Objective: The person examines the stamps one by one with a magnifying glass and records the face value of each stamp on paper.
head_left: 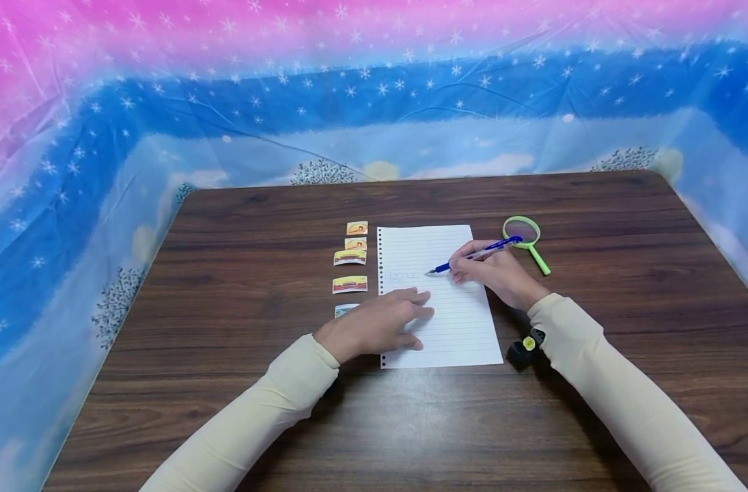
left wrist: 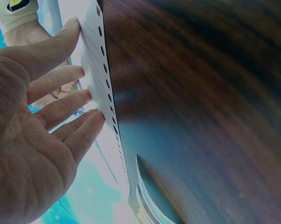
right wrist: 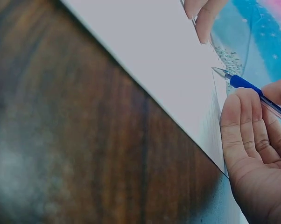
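Note:
A lined sheet of paper point(head_left: 450, 335) with punched holes down its left edge lies on the table. My right hand point(head_left: 493, 270) holds a blue pen point(head_left: 479, 253) over it, the tip at the end of a short row of handwritten figures point(head_left: 404, 276). The right wrist view shows the pen point(right wrist: 243, 85) between thumb and fingers, with the other fingers curled beneath. On the lower left of the sheet rests my left hand point(head_left: 382, 321), fingers spread. In the left wrist view the left hand's fingertips point(left wrist: 98, 116) touch the paper near its holes point(left wrist: 108, 84).
Left of the paper, several small picture cards run in a column, among them a red and yellow card point(head_left: 350, 284) and a blue one point(head_left: 345, 310) partly behind my left hand. A green magnifying glass point(head_left: 536, 256) lies right of the sheet. A snowflake-patterned cloth point(head_left: 374, 89) surrounds the wooden table point(head_left: 238, 246).

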`<state>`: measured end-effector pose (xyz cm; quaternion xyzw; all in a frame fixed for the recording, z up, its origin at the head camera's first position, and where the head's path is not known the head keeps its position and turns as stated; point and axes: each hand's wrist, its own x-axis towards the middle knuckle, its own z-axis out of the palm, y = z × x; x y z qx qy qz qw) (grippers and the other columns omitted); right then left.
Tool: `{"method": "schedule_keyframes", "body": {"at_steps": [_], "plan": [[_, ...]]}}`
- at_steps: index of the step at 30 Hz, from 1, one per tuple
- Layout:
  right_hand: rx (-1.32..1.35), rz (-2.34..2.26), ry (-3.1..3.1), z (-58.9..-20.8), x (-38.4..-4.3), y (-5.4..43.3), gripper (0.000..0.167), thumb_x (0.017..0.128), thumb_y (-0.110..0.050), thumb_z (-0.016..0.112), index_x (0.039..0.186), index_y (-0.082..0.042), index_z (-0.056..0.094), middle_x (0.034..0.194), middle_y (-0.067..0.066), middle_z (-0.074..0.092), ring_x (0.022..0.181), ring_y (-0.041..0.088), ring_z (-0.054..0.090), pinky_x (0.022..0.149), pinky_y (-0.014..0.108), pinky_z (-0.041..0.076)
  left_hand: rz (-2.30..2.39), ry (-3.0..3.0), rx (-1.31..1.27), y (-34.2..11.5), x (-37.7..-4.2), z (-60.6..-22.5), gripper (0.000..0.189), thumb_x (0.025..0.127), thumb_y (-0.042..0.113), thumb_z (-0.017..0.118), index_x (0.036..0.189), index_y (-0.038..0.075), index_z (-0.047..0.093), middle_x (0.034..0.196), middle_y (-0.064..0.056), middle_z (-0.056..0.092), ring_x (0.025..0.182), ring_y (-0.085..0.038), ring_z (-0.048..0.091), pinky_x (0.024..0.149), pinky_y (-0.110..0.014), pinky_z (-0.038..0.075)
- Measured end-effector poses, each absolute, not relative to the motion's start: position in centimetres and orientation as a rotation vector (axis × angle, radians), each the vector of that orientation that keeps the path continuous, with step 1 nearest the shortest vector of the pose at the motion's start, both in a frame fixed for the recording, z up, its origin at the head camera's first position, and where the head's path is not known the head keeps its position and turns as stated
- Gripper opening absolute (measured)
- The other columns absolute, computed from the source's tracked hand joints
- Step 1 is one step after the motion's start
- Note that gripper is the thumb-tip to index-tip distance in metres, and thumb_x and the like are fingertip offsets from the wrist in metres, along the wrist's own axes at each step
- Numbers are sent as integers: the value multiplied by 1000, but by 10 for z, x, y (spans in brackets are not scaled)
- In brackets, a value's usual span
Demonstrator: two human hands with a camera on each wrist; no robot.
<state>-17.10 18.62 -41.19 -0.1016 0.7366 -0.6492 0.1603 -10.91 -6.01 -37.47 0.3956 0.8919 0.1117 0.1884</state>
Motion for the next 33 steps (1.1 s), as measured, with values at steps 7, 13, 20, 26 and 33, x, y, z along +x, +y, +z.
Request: {"method": "schedule_keyframes", "body": {"at_steps": [7, 13, 20, 26, 33], "plan": [[-324, -1866, 2083, -413, -171, 187, 18, 97, -9, 67, 102, 7, 66, 97, 23, 71, 86, 24, 71, 82, 34, 59, 315, 2512, 1111, -60, -109, -374, 58, 93, 31, 75, 144, 9, 57, 158, -12, 40, 149, -28, 33, 119, -39, 30], [-320, -1865, 2078, -412, -170, 188, 18, 97, -9, 67, 102, 8, 66, 97, 24, 70, 86, 25, 71, 83, 34, 59, 314, 2512, 1110, -59, -109, -373, 58, 93, 30, 75, 144, 9, 58, 158, -12, 40, 149, -28, 33, 118, -39, 30], [-281, -1862, 2087, -410, -169, 187, 21, 98, -9, 65, 105, 10, 64, 100, 23, 69, 87, 24, 70, 83, 33, 59, 312, 2510, 1110, -59, -108, -372, 58, 93, 30, 75, 144, 9, 58, 158, -12, 40, 149, -28, 33, 118, -39, 31], [-285, -1850, 2090, -410, -169, 187, 20, 99, -9, 64, 106, 10, 63, 101, 24, 68, 87, 24, 70, 83, 33, 59, 313, 2508, 1103, -59, -108, -372, 58, 93, 30, 75, 144, 9, 57, 158, -12, 40, 149, -28, 32, 119, -39, 30], [-245, -1819, 2107, -408, -169, 186, 22, 98, -12, 65, 106, 8, 63, 101, 21, 68, 88, 24, 70, 84, 32, 58, 317, 2508, 1092, -60, -107, -371, 58, 93, 30, 75, 144, 9, 57, 158, -11, 40, 149, -28, 32, 118, -40, 32]]}}
